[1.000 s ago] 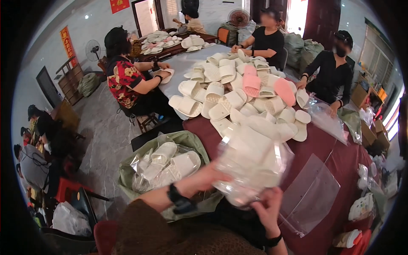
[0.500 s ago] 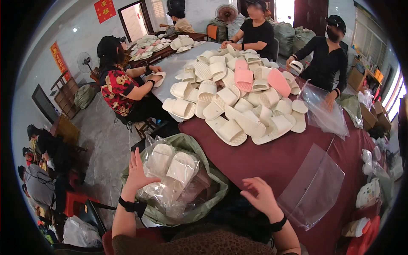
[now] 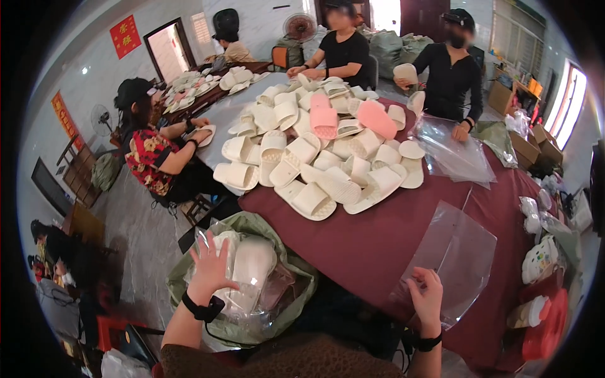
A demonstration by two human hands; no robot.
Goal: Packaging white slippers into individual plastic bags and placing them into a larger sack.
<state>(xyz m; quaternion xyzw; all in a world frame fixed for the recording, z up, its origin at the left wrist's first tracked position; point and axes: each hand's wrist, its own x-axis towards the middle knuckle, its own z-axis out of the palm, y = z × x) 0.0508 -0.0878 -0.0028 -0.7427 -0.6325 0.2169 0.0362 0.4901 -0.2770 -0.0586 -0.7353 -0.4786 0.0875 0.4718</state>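
Observation:
My left hand (image 3: 211,271) is open with spread fingers, over a pair of white slippers (image 3: 253,259) in clear plastic packaging. That pair lies in a green woven sack (image 3: 302,286) beside the table. Whether my palm touches the packaging, I cannot tell. Over the table's near edge, my right hand (image 3: 426,301) has loosely bent fingers, apart, at the left side of a flat clear plastic bag (image 3: 463,264). I see nothing held in it. Beyond both hands rises a heap of loose cream slippers (image 3: 309,198), with a pink slipper (image 3: 324,121) among them.
A dark red cloth (image 3: 372,242) covers the near table. Across it, a person in black (image 3: 449,82) holds a slipper beside more clear bags (image 3: 454,154). At left, a person in a floral shirt (image 3: 154,154) handles a slipper. A lidded cup (image 3: 528,313) stands at right.
My right hand has moved right to the clear plastic bag. My left hand has spread its fingers over the packed slippers. The view has shifted right. The person in black has raised a slipper.

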